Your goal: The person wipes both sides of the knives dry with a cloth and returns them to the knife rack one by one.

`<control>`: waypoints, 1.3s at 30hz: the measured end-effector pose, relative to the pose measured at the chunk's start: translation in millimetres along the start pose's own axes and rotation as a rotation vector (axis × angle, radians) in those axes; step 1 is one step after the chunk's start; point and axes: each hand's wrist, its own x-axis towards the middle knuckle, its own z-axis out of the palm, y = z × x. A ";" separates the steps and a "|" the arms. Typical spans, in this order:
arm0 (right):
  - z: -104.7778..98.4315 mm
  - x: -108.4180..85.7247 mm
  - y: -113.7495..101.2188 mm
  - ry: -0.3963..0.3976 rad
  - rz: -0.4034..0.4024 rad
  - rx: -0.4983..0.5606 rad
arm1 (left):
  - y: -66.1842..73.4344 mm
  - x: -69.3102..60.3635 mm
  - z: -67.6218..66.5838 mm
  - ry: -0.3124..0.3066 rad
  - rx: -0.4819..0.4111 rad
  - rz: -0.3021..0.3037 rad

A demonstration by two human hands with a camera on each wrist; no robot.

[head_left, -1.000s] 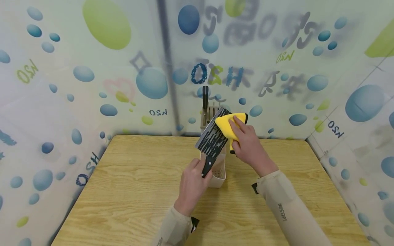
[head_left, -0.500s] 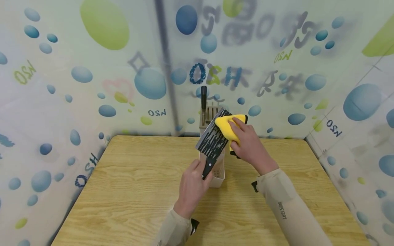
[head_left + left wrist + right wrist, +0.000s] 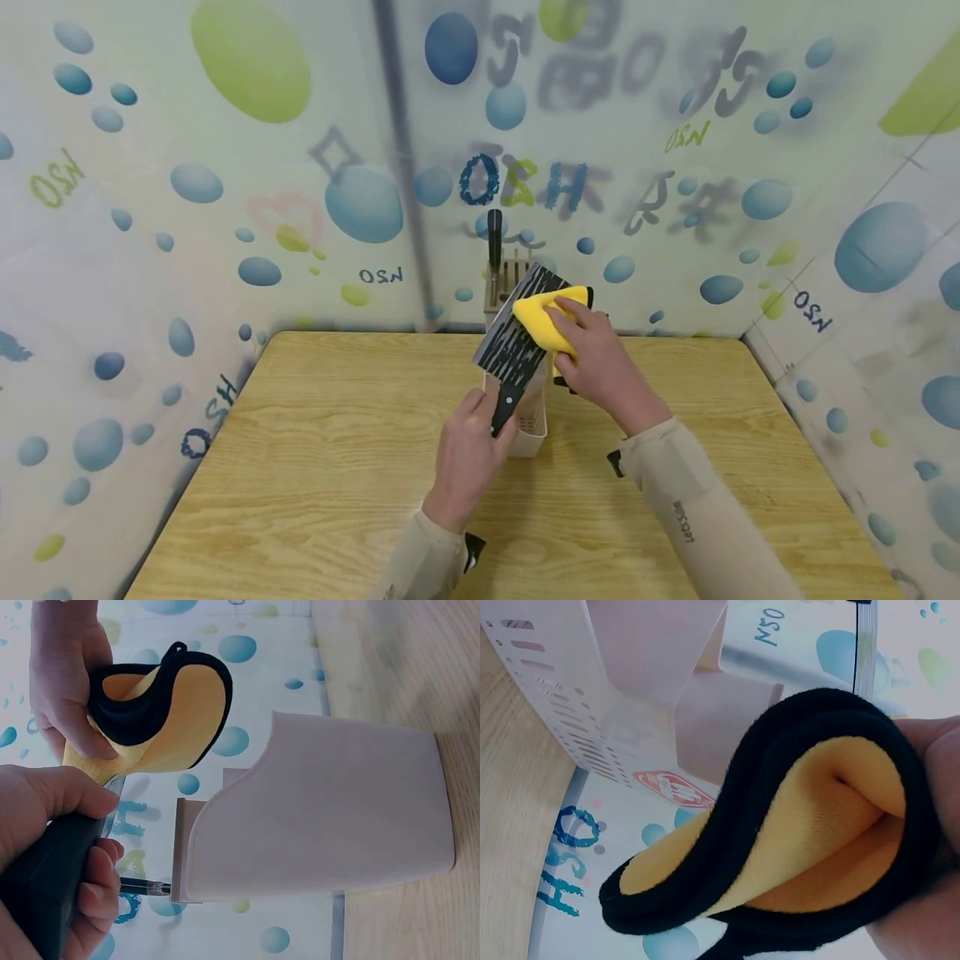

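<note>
A cleaver [image 3: 513, 337] with a dark, streaked blade is raised at a slant, its blade up and to the right. My left hand [image 3: 468, 454] grips its black handle [image 3: 45, 877]. My right hand [image 3: 600, 358] pinches a yellow cloth [image 3: 547, 321] with black edging and presses it on the blade's upper right part. In the right wrist view the folded cloth [image 3: 810, 825] hangs in loops and hides most of the fingers. Behind the cleaver stands a pale knife holder [image 3: 322, 810], partly covered by the blade in the head view.
A black-handled knife [image 3: 494, 242] stands upright in the holder's slotted top at the back. The holder rests on a wooden table [image 3: 360, 417], near its back edge. A patterned wall covering [image 3: 300, 167] rises close behind and at both sides.
My right hand has slid the cloth slightly down and left along the blade. The cleaver and my left hand have stayed nearly in place. The head view has shifted a little.
</note>
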 end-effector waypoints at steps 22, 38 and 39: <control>6.6 -8.3 -20.3 -0.005 -0.128 -0.191 | -3.1 3.6 -1.8 -0.038 0.002 -0.039; 13.4 -15.5 -28.6 -0.055 -0.278 -0.228 | -5.9 3.9 -4.6 -0.039 -0.017 -0.051; 13.2 -15.8 -28.9 -0.063 -0.281 -0.229 | -6.2 3.7 -4.7 -0.037 -0.015 -0.051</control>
